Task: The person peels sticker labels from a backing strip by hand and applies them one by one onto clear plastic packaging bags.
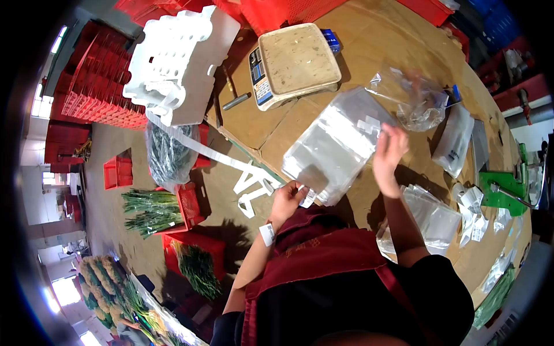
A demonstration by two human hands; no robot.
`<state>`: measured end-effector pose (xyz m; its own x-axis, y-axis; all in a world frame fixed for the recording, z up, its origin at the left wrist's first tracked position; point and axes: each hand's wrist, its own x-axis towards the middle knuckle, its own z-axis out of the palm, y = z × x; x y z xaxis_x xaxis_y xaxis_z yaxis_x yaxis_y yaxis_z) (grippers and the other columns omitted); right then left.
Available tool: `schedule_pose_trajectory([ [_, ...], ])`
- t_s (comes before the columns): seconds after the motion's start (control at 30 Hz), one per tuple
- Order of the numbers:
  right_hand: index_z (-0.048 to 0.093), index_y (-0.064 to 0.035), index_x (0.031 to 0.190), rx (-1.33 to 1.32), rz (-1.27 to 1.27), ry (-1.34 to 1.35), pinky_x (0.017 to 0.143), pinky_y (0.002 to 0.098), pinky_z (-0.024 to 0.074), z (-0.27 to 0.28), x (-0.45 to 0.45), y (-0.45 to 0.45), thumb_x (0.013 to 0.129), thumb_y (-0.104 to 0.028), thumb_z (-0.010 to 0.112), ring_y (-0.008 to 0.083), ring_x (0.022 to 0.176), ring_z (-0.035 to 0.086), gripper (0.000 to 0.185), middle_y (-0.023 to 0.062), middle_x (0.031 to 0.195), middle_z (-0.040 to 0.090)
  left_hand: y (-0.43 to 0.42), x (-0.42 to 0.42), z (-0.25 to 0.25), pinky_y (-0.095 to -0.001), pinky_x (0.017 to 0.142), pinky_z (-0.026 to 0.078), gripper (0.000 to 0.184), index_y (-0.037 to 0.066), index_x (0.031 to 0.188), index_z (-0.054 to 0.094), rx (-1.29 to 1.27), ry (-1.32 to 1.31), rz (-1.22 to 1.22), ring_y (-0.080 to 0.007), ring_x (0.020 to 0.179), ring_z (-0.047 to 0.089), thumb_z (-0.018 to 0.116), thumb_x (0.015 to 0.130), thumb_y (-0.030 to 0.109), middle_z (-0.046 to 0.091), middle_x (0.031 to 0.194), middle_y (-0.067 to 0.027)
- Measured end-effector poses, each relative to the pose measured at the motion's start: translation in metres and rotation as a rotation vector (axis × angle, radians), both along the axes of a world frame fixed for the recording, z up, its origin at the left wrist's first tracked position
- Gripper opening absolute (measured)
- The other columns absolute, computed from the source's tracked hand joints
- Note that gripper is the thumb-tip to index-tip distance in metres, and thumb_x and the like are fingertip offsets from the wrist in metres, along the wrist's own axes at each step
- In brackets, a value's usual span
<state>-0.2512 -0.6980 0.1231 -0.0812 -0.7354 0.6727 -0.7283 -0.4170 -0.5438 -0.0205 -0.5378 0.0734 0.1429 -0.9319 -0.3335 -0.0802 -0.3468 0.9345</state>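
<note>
A stack of clear plastic bags (337, 144) lies on the brown table in front of the body. My right hand (390, 151) is over the stack's right edge, fingers apart, beside a small white label (369, 125) on the top bag. At the stack's near left corner, my left hand (287, 202) has its fingers pinched on a small white label (309, 198). Another white label (267, 234) is stuck on my left wrist. A long strip of white labels (208, 151) runs from the white foam box down beside the table edge.
A scale (300, 60) stands on the table's far side. More plastic bags (427, 219) lie at the right, near a green metal tool (503, 193). A white foam box (179, 63) stands far left. Red crates (199, 256) with green vegetables are on the floor at the left.
</note>
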Motion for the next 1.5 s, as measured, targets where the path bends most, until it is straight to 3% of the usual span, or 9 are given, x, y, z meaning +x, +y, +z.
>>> schedule_pose_trajectory([
  [0.1, 0.063, -0.0107, 0.085, 0.395, 0.766, 0.266, 0.083, 0.0358, 0.0343, -0.033, 0.036, 0.054, 0.077, -0.028, 0.065, 0.0211, 0.087, 0.053, 0.019, 0.0048, 0.084, 0.060, -0.011, -0.018, 0.007, -0.0209, 0.057, 0.040, 0.014, 0.001, 0.098, 0.056, -0.158, 0.198, -0.135, -0.0042, 0.064, 0.047, 0.060, 0.085, 0.002, 0.057, 0.074, 0.0001],
  [0.17, 0.064, -0.0062, 0.075, 1.072, 0.868, -0.254, 0.057, 0.0292, 0.0447, -0.058, 0.044, 0.069, 0.073, -0.028, 0.072, 0.0143, 0.063, 0.060, 0.023, 0.0028, 0.068, 0.063, -0.010, -0.015, 0.008, -0.0216, 0.058, 0.040, 0.013, 0.001, 0.097, 0.056, -0.132, 0.041, -0.186, -0.0044, 0.065, 0.048, 0.060, 0.085, 0.002, 0.057, 0.075, 0.0000],
  [0.43, 0.060, -0.0108, 0.079, 0.602, 0.415, 0.325, 0.058, 0.0329, 0.0454, -0.078, 0.043, 0.026, 0.074, -0.025, 0.069, 0.0205, 0.060, 0.060, 0.018, 0.0070, 0.077, 0.063, -0.008, 0.002, -0.002, -0.0236, 0.054, 0.042, 0.010, 0.001, 0.088, 0.061, 0.118, -0.271, -0.167, -0.0060, 0.061, 0.052, 0.061, 0.085, 0.010, 0.063, 0.069, -0.0026],
  [0.77, 0.061, -0.0145, 0.077, 0.334, 0.626, 0.326, 0.082, 0.0340, 0.0321, -0.094, 0.033, 0.042, 0.069, -0.021, 0.067, 0.0205, 0.078, 0.051, 0.013, 0.0008, 0.075, 0.052, -0.004, -0.003, 0.001, -0.0214, 0.052, 0.039, 0.011, 0.001, 0.075, 0.053, -0.126, 0.041, -0.077, -0.0042, 0.058, 0.046, 0.058, 0.084, 0.004, 0.057, 0.068, 0.0006],
  [0.9, 0.061, -0.0077, 0.084, 0.569, 0.327, -0.563, 0.066, 0.0367, 0.0421, -0.033, 0.019, 0.008, 0.073, 0.003, 0.058, 0.0182, 0.076, 0.054, 0.016, 0.0024, 0.080, 0.059, -0.007, 0.000, 0.006, -0.0218, 0.052, 0.039, 0.011, 0.001, 0.079, 0.057, -0.025, -0.007, -0.019, -0.0039, 0.058, 0.045, 0.059, 0.086, 0.009, 0.053, 0.063, 0.0027],
  [1.03, 0.059, -0.0065, 0.098, -0.026, 0.119, 0.138, 0.069, 0.0354, 0.0419, -0.003, 0.010, 0.011, 0.080, -0.008, 0.060, 0.0216, 0.075, 0.054, 0.018, 0.0079, 0.088, 0.056, -0.005, -0.002, -0.001, -0.0219, 0.053, 0.040, 0.013, 0.000, 0.086, 0.059, -0.004, 0.015, 0.008, -0.0047, 0.058, 0.047, 0.060, 0.088, 0.013, 0.053, 0.062, 0.0015],
  [1.17, 0.063, -0.0080, 0.084, 0.917, 0.856, 0.010, 0.064, 0.0322, 0.0458, -0.038, 0.045, 0.059, 0.077, -0.019, 0.069, 0.0162, 0.069, 0.060, 0.014, 0.0033, 0.076, 0.063, 0.008, -0.004, -0.062, -0.0215, 0.067, 0.044, 0.013, 0.000, 0.100, 0.056, -0.175, -0.065, -0.132, -0.0071, 0.075, 0.053, 0.056, 0.088, 0.004, 0.060, 0.083, -0.0009],
  [1.27, 0.061, -0.0059, 0.074, 1.214, 0.826, -0.281, 0.063, 0.0302, 0.0469, -0.054, 0.058, 0.061, 0.075, -0.024, 0.072, 0.0148, 0.061, 0.062, 0.021, 0.0047, 0.067, 0.063, 0.003, -0.001, -0.043, -0.0227, 0.063, 0.043, 0.013, 0.000, 0.095, 0.057, -0.161, -0.245, -0.102, -0.0069, 0.070, 0.053, 0.061, 0.085, 0.007, 0.059, 0.074, -0.0013],
  [1.5, 0.062, -0.0111, 0.085, 0.618, 0.416, 0.331, 0.062, 0.0364, 0.0464, -0.069, 0.050, 0.019, 0.070, -0.034, 0.071, 0.0268, 0.062, 0.061, 0.028, 0.0089, 0.076, 0.064, 0.013, 0.018, -0.059, -0.0240, 0.060, 0.044, 0.012, -0.001, 0.083, 0.057, -0.100, -0.448, -0.099, -0.0075, 0.065, 0.054, 0.060, 0.085, 0.011, 0.062, 0.071, -0.0044],
])
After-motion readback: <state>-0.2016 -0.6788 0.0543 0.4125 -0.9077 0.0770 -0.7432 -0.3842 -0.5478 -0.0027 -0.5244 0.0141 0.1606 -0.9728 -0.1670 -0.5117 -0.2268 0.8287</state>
